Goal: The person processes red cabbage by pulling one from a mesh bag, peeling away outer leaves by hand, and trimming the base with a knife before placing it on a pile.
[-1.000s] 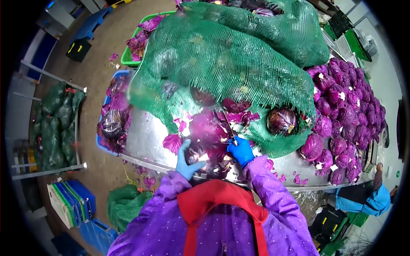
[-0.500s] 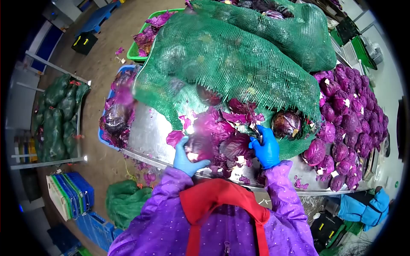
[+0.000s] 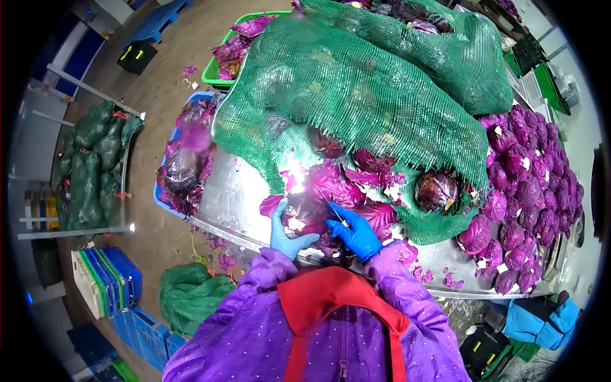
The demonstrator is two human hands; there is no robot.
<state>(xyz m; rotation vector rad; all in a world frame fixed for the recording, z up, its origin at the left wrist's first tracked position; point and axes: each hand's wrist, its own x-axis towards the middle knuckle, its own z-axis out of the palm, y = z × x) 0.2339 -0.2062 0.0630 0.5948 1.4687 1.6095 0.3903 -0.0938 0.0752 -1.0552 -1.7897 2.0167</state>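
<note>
My left hand [image 3: 287, 234], in a light blue glove, curls round the left side of a red cabbage [image 3: 307, 213] with a pale cut stem end. My right hand [image 3: 356, 233], in a darker blue glove, is closed on a knife [image 3: 337, 212]; its thin blade points up and left beside the cabbage, and most of its handle is hidden. Loose purple leaves [image 3: 334, 184] lie just beyond both hands. Past them, an open green mesh sack [image 3: 356, 95] full of cabbages covers much of the metal table [image 3: 232, 188]. One dark cabbage [image 3: 437, 191] rests at its mouth.
Many trimmed cabbages [image 3: 528, 197] are heaped on the right. A blue crate [image 3: 163, 200] and a green crate [image 3: 210, 75] with leaves stand at the table's left edge. Filled sacks [image 3: 89, 169] sit on a rack at far left; an empty-looking green sack [image 3: 194, 296] lies on the floor.
My right hand has moved left with the knife, from near the sack's mouth to the cabbage. My left hand still holds the cabbage. The whole view has shifted slightly.
</note>
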